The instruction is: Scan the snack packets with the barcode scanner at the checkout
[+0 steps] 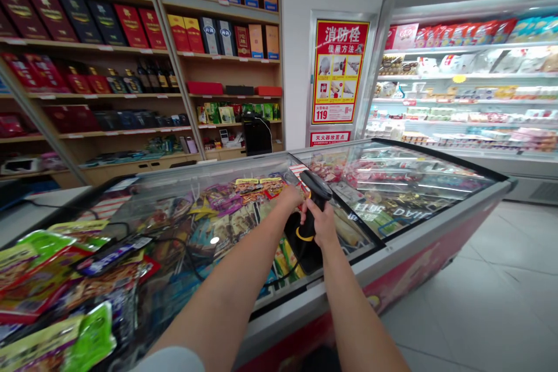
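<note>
A black handheld barcode scanner [316,185] stands over the glass top of the chest freezer, its handle marked by a yellow band. My right hand [323,220] is wrapped round the handle. Close beside it, under the scanner's head, my left hand [293,202] is closed; what its fingers hold, if anything, is mostly hidden. Below both hands a black base [308,257] rests on the glass. A dark cable [192,256] curves across the glass to the left.
Several snack packets [47,279] lie heaped at the left on the freezer [305,302]. Frozen goods show through its glass. Behind are shelves of boxed bottles [126,23], a dark screen [257,135], a red fire-hydrant sign [340,70] and a lit refrigerated display [466,93].
</note>
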`<state>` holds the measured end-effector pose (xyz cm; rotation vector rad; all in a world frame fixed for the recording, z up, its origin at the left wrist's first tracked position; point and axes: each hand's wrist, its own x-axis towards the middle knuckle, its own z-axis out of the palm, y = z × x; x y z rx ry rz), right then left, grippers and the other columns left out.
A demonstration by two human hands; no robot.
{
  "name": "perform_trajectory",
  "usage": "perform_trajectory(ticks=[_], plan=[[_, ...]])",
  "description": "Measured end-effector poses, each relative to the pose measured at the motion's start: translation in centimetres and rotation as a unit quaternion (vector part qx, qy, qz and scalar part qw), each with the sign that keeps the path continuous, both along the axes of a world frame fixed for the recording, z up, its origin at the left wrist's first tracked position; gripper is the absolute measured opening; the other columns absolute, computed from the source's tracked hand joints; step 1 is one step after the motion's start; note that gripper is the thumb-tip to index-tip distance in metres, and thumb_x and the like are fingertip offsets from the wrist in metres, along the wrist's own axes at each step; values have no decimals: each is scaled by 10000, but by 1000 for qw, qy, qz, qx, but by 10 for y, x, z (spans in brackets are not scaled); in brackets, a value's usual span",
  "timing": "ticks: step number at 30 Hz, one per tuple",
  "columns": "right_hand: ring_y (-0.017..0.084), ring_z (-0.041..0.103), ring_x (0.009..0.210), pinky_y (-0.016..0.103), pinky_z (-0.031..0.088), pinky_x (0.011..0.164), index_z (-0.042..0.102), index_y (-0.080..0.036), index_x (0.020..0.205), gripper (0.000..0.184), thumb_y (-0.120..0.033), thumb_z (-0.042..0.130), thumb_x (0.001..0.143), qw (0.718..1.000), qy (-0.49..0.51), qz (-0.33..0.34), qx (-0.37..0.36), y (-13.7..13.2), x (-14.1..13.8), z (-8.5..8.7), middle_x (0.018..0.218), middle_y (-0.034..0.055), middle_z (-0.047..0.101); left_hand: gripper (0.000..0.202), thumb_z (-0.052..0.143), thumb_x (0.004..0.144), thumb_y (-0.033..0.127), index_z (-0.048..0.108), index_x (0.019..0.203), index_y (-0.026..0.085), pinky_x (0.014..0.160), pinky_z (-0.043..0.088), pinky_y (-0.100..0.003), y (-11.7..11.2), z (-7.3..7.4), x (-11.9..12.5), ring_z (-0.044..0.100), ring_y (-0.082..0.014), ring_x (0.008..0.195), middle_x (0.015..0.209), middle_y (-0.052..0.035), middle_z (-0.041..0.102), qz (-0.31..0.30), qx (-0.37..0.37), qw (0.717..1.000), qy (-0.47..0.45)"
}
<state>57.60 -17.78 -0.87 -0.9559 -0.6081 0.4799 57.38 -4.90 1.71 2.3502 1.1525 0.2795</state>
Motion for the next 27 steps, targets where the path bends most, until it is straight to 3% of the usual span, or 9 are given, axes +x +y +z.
perform_trajectory(ticks=[3, 6, 9, 12, 16, 19, 23, 27], plan=[[103, 493, 403, 242, 458, 388, 523, -217, 859, 435, -502, 767, 639, 1000, 13, 1, -2, 0, 0, -1, 559, -60, 553, 357, 707, 607, 99, 682, 955, 172, 804, 523, -316, 6, 3, -15, 703, -262, 965, 1012, -117, 751, 18, -6, 991, -130], [104, 494, 403, 245, 455, 387, 526, -215, 882, 458, -498, 779, 627, 1000, 21, 3, 0, 1, 0, -3, 564, -62, 556, 377, 711, 556, 44, 665, 911, 162, 756, 533, -307, 19, 6, -47, 704, -228, 860, 905, -69, 750, 84, -49, 958, -270], [106, 499, 408, 248, 461, 395, 538, -209, 881, 470, -500, 794, 615, 1000, 24, 5, -4, 0, 1, -3, 562, -61, 555, 334, 754, 488, 79, 644, 794, 157, 698, 540, -306, 31, 9, -93, 688, -207, 754, 758, -25, 719, 126, -125, 901, -396], [103, 492, 404, 247, 458, 396, 562, -203, 889, 483, -508, 804, 604, 999, 21, 26, -6, 1, -1, -1, 558, -64, 554, 347, 779, 444, 148, 628, 756, 162, 622, 524, -285, 37, 10, -140, 659, -172, 650, 687, 6, 687, 148, -201, 827, -505], [100, 491, 403, 240, 448, 397, 561, -197, 754, 429, -521, 804, 612, 995, -18, 86, -38, 7, -12, 6, 537, -46, 554, 415, 797, 402, 171, 598, 766, 174, 529, 464, -238, 40, 8, -183, 611, -134, 544, 622, 33, 644, 214, -240, 751, -577], [100, 479, 387, 243, 437, 392, 536, -196, 649, 416, -515, 803, 618, 978, -72, 164, -109, 14, -29, 12, 483, -36, 538, 392, 806, 406, 166, 564, 713, 175, 532, 469, -236, 45, 4, -197, 621, -139, 556, 609, 27, 638, 237, -232, 712, -619], [102, 487, 374, 238, 426, 381, 549, -186, 698, 415, -480, 821, 594, 950, -128, 230, -169, 19, -49, 19, 486, -49, 547, 327, 785, 446, 129, 557, 676, 173, 576, 502, -253, 54, -6, -202, 625, -140, 566, 585, 31, 629, 276, -235, 664, -654], [97, 501, 382, 231, 433, 385, 550, -182, 757, 431, -476, 816, 588, 941, -137, 246, -187, 25, -54, 15, 523, -59, 559, 263, 756, 535, 175, 597, 745, 175, 640, 534, -309, 63, -18, -201, 646, -163, 606, 640, 16, 665, 236, -280, 630, -685]])
